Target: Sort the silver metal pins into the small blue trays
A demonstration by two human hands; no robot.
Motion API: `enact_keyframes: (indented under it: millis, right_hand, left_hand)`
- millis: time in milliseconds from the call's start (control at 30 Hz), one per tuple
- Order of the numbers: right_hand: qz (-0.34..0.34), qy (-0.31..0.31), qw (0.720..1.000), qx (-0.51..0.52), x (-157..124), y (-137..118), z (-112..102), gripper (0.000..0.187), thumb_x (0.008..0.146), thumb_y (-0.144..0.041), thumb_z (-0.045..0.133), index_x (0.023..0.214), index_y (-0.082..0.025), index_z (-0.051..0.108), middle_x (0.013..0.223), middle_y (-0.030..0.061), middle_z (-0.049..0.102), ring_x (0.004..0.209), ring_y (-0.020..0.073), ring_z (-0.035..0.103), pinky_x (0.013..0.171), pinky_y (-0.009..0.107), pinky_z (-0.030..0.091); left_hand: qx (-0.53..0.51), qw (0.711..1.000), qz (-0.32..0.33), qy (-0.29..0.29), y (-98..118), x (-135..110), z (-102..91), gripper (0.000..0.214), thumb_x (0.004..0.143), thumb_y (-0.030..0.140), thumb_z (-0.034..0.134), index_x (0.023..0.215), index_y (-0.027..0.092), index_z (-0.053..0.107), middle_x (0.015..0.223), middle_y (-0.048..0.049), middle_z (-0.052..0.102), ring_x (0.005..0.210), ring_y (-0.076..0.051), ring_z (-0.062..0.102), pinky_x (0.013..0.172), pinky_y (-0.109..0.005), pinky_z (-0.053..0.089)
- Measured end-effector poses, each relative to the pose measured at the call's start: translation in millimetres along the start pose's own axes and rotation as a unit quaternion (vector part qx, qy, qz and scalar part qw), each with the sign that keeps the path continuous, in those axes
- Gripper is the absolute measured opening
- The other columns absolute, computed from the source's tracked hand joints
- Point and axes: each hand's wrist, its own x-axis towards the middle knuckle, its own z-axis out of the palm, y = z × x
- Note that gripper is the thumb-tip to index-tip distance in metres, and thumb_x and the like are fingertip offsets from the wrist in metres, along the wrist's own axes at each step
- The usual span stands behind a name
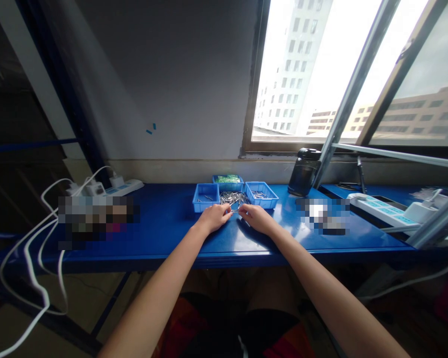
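Note:
My left hand [216,218] and my right hand [253,217] face each other low over the blue table, fingers pinched. Between their fingertips spans a slim silvery metal piece [235,211], gripped at both ends; its exact kind is too small to make out. Just beyond lies a loose heap of similar thin metal pieces [233,197] on the tabletop. A blue bin [204,206] behind my left hand holds a few of them. Behind my right hand, another blue bin [266,203] contains several more.
At the back, a third blue bin [216,183] holds green packets [228,179]. A black flask [303,171] stands by the window. Power strips lie on the table at left [124,188] and right [381,210], with white cables [27,251] hanging at left. Blurred items sit either side.

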Motion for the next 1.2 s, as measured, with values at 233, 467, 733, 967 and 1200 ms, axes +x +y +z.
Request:
enact_keyframes:
  millis: [233,467,733,967,1200]
  right_hand:
    - [-0.010,0.005,1.000,0.002,0.0,2.3,0.7,0.020,0.085,-0.028,0.040,0.082,-0.019,0.057,0.077,0.0030,0.062,0.068,0.0123,0.054,0.062,0.021,0.037]
    - [-0.023,0.007,1.000,-0.001,1.1,4.9,3.2,0.023,0.086,-0.029,0.039,0.083,-0.019,0.058,0.080,0.0040,0.063,0.072,0.0131,0.056,0.065,0.021,0.039]
    - [-0.035,0.010,0.999,0.002,1.2,4.2,2.5,0.024,0.087,-0.031,0.038,0.086,-0.019,0.059,0.082,0.0045,0.063,0.074,0.0139,0.056,0.067,0.023,0.040]
    - [-0.041,0.002,0.999,0.022,1.0,2.3,2.1,0.025,0.087,-0.031,0.038,0.088,-0.019,0.060,0.081,0.0047,0.063,0.075,0.0144,0.057,0.069,0.024,0.041]
    - [-0.056,0.000,0.998,0.015,0.7,0.0,1.2,0.027,0.087,-0.032,0.038,0.086,-0.019,0.061,0.081,0.0053,0.063,0.072,0.0139,0.056,0.065,0.023,0.040]
  left_hand:
    - [0.006,1.000,0.016,0.015,-3.2,0.7,2.9,0.032,0.083,0.046,0.037,0.090,0.022,0.057,0.082,-0.0041,0.063,0.077,-0.019,0.058,0.066,-0.025,0.042]
    - [0.014,1.000,0.017,0.015,-2.2,0.4,2.5,0.039,0.086,0.046,0.029,0.086,0.020,0.058,0.083,-0.0060,0.064,0.079,-0.020,0.059,0.065,-0.025,0.041]
    - [-0.007,0.999,0.022,0.024,1.4,-1.6,-1.5,0.038,0.086,0.044,0.030,0.087,0.020,0.059,0.085,-0.0051,0.064,0.080,-0.018,0.059,0.066,-0.024,0.042]
    - [-0.032,0.994,0.082,0.065,0.8,-0.7,0.5,0.028,0.084,0.038,0.039,0.098,0.023,0.058,0.095,-0.0018,0.064,0.083,-0.016,0.059,0.068,-0.023,0.044]
    - [-0.041,0.989,0.127,0.070,0.5,0.6,1.7,0.027,0.084,0.034,0.040,0.099,0.023,0.060,0.097,-0.0014,0.063,0.080,-0.014,0.058,0.069,-0.021,0.044]
